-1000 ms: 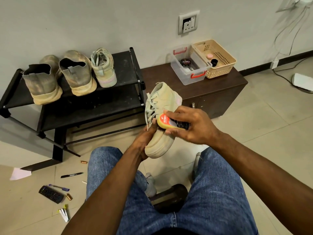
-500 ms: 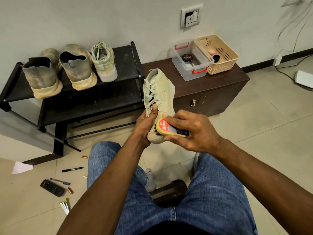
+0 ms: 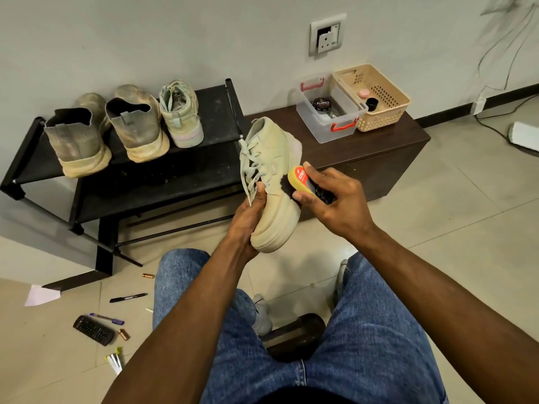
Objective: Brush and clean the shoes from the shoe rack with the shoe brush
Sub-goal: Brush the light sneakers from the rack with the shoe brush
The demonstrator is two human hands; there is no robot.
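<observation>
My left hand [image 3: 248,214] grips a pale beige lace-up sneaker [image 3: 271,182] by its toe end, heel pointing away from me, above my knees. My right hand [image 3: 335,199] holds the yellow shoe brush [image 3: 300,180] with a red label, its dark bristles pressed against the sneaker's right side. On the black shoe rack [image 3: 131,182] stand two dusty grey-tan shoes [image 3: 78,141] [image 3: 137,126] and the matching pale sneaker [image 3: 180,115].
A dark low cabinet [image 3: 379,153] right of the rack carries a clear plastic box [image 3: 329,112] with a polish tin and a beige basket [image 3: 376,94]. Pens, a remote [image 3: 93,333] and small items lie on the tiled floor at left. A dark stool [image 3: 294,333] sits between my legs.
The brush has moved up from the sneaker's toe to its side near the laces. The sneaker has shifted slightly in my left hand.
</observation>
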